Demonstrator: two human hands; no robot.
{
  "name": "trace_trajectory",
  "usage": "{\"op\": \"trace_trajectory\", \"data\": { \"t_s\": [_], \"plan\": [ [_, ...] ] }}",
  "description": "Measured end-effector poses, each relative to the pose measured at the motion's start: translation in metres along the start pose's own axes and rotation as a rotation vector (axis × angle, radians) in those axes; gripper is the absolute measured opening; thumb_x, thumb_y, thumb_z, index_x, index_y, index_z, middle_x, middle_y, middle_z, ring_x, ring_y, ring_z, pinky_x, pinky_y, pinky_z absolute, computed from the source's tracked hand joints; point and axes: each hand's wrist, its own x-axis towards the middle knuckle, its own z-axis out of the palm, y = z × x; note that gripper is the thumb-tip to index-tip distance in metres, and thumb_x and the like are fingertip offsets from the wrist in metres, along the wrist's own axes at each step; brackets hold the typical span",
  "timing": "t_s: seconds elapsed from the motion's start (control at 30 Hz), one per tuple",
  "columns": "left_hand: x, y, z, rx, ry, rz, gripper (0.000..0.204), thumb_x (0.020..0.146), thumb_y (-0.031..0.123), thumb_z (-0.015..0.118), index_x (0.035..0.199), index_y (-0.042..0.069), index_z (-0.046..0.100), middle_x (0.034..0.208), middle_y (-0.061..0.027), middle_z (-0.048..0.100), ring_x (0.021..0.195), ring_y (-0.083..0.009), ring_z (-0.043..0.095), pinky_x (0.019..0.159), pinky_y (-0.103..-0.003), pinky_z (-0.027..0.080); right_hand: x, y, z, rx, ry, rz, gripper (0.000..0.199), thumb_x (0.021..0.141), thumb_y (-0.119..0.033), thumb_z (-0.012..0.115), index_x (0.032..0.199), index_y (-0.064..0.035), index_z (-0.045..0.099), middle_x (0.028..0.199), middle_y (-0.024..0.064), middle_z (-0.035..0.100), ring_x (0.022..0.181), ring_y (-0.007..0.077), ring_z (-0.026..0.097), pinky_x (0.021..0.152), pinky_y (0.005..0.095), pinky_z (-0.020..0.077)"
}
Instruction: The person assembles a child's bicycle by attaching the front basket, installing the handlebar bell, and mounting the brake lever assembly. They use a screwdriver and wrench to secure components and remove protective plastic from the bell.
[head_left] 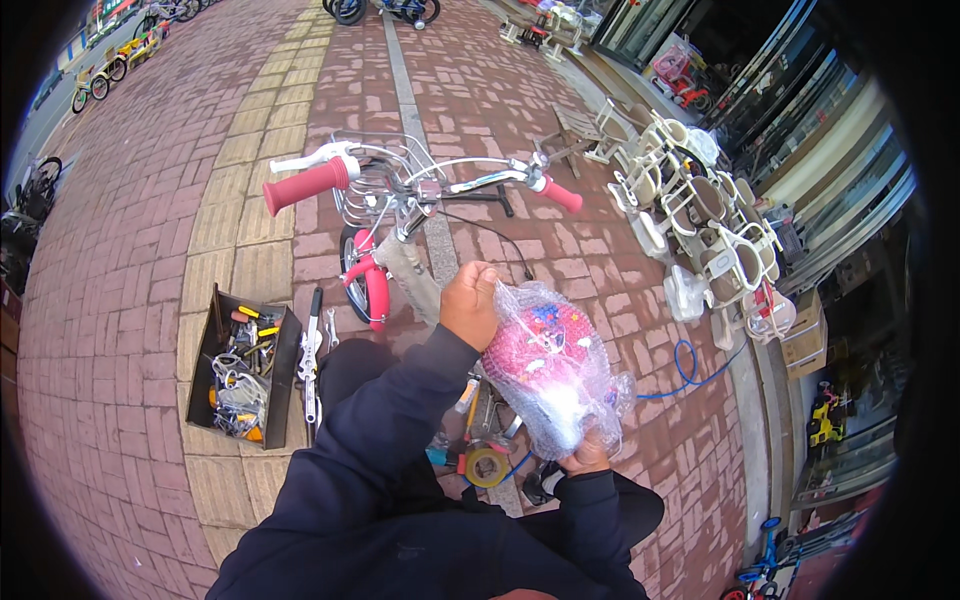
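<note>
Before me I hold a pink and white bubble-wrapped bundle (pixel 545 345) with coloured patterns, shaped like a bicycle saddle. My left hand (pixel 470 305) is closed in a fist on the wrap at its upper left edge. At its lower end my right hand (pixel 588 455) grips the wrap, its fingers partly hidden by the plastic. Just beyond stands a child's bicycle (pixel 380 275) with pink handlebar grips, a wire basket and a pink front mudguard; its frame tube is covered in pale wrapping, and the rear is hidden from view.
Left of my knee lie an open black toolbox (pixel 285 390), a long silver-and-black tool (pixel 312 355) and a wrench (pixel 331 328). A tape roll (pixel 487 467) and other tools lie between my legs. Stacked child seats (pixel 700 210), a blue hose (pixel 690 375) and a cardboard box (pixel 805 340) are on the right.
</note>
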Motion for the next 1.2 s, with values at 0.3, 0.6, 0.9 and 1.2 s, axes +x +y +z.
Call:
{"op": "trace_trajectory", "data": {
  "t_s": [0.3,0.6,0.9,1.2],
  "plan": [
    [0.015,-0.008,-0.01,-0.225,-0.126,-0.174,0.026,0.112,0.025,0.058,0.102,0.003,0.067,0.084,-0.0013,0.065,0.077,-0.0111,0.057,0.073,-0.031,0.048,0.003,-0.016,0.049,-1.757,0.079,-0.432,0.057,0.09,-0.023,0.076,0.139,0.0009,0.06,0.134,0.0214,0.067,0.122,0.0389,0.065,0.107,0.0507,0.0498],
    [0.01,0.002,-0.015,-0.388,-0.653,-0.37,0.028,0.106,0.021,0.067,0.109,-0.005,0.074,0.09,0.0016,0.071,0.086,-0.005,0.063,0.079,-0.026,0.052,0.008,-0.034,0.062,-1.65,0.102,-0.298,0.067,0.083,-0.03,0.079,0.138,0.0017,0.06,0.129,0.025,0.065,0.121,0.0429,0.063,0.106,0.0489,0.0489],
    [-0.013,-0.014,0.007,-0.352,-0.318,-0.258,0.022,0.11,0.017,0.058,0.101,0.0,0.066,0.083,0.0057,0.059,0.077,-0.0034,0.048,0.07,-0.026,0.044,-0.001,-0.004,0.027,-0.562,0.177,-0.07,0.043,0.1,-0.012,0.07,0.141,-0.0039,0.06,0.129,0.0061,0.067,0.115,0.0193,0.066,0.101,0.0357,0.0549],
    [0.062,-0.02,-0.052,-0.532,0.391,-0.113,0.033,0.113,0.028,0.054,0.093,0.003,0.061,0.079,0.0062,0.054,0.072,-0.0048,0.044,0.063,-0.028,0.038,-0.025,-0.008,0.029,-0.382,0.015,0.075,0.083,0.077,-0.04,0.096,0.138,0.0042,0.06,0.121,0.0086,0.072,0.107,0.0192,0.072,0.095,0.0347,0.0576]
  ]
}}
